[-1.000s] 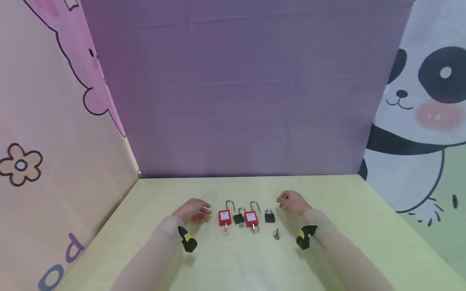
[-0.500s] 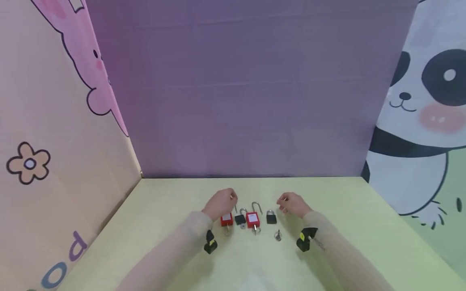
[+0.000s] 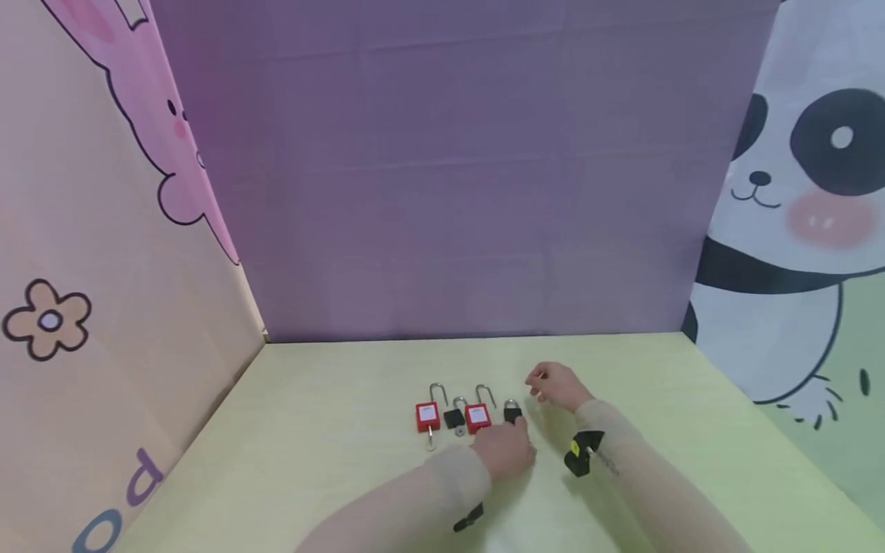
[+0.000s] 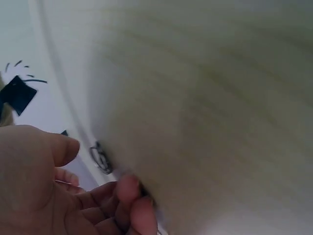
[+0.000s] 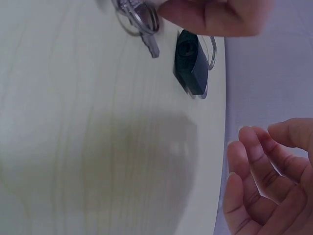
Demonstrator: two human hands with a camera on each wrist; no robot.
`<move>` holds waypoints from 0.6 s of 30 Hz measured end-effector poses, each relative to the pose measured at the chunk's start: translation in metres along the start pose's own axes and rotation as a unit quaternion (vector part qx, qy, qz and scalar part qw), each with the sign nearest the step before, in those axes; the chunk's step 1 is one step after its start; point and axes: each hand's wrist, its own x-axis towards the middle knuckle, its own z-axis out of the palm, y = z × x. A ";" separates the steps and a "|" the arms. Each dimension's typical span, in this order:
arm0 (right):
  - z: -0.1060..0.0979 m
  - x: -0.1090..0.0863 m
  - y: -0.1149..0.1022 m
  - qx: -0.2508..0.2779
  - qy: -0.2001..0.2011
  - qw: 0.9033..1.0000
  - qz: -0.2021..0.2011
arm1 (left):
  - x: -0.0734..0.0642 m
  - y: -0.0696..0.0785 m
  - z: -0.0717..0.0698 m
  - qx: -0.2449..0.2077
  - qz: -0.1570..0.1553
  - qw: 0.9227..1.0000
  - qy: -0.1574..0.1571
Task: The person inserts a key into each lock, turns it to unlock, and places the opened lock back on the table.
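My left hand (image 3: 506, 448) reaches across the front of the row of locks, its index finger extended close by the rightmost black padlock (image 3: 512, 412). In the right wrist view a fingertip of that hand lies right beside a ring of keys (image 5: 142, 22), just left of the black padlock (image 5: 190, 63) with its metal shackle. The head view has those keys hidden behind the left hand. Its fingers curve loosely in the left wrist view. My right hand (image 3: 560, 386) hovers behind and right of the black padlock, fingers relaxed and holding nothing.
Left of the rightmost padlock lie a red padlock (image 3: 477, 418), another black padlock (image 3: 453, 418) and a second red padlock (image 3: 427, 417), the red ones with raised shackles. A key (image 3: 431, 436) sticks out from the leftmost one. A purple cloth (image 3: 470, 192) closes off the table's (image 3: 332, 369) back.
My left hand has swept from the left side, over the leftmost red padlock, to the front of the rightmost black padlock and keys. The right hand has stayed in place.
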 end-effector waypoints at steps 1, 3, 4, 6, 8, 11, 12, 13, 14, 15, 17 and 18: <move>0.000 0.001 0.000 0.000 0.000 1.000 0.000 | 0.003 0.001 0.002 -0.007 -0.016 1.000 -0.007; 0.000 0.002 -0.002 0.002 -0.002 1.000 0.002 | 0.005 0.002 0.004 -0.003 -0.028 1.000 -0.014; 0.000 0.002 -0.003 0.001 -0.003 1.000 0.001 | 0.007 0.003 0.005 0.005 -0.027 1.000 -0.012; 0.000 0.001 -0.006 0.001 -0.004 1.000 0.006 | 0.009 0.004 0.007 0.026 -0.015 0.999 -0.011; 0.001 0.002 -0.008 -0.002 -0.004 1.000 0.011 | 0.012 0.005 0.009 0.048 0.002 0.999 -0.009; 0.003 0.003 -0.012 -0.007 -0.003 1.000 0.021 | 0.014 0.006 0.013 0.083 0.023 0.996 -0.002; 0.003 0.003 -0.013 -0.009 -0.003 1.000 0.022 | 0.013 0.007 0.014 0.093 0.029 0.995 0.001; 0.003 0.003 -0.013 -0.010 -0.004 1.000 0.022 | 0.013 0.007 0.016 0.103 0.033 0.994 0.004; 0.003 0.003 -0.014 -0.010 -0.004 1.000 0.023 | 0.011 0.008 0.017 0.118 0.039 0.992 0.009; 0.003 0.003 -0.014 -0.010 -0.004 1.000 0.023 | 0.008 0.009 0.017 0.133 0.046 0.990 0.009; 0.004 0.003 -0.015 -0.013 -0.006 1.000 0.024 | 0.001 0.009 0.017 0.160 0.064 0.985 0.009; 0.003 0.004 -0.015 -0.012 -0.006 1.000 0.025 | -0.003 0.009 0.015 0.164 0.077 0.983 0.004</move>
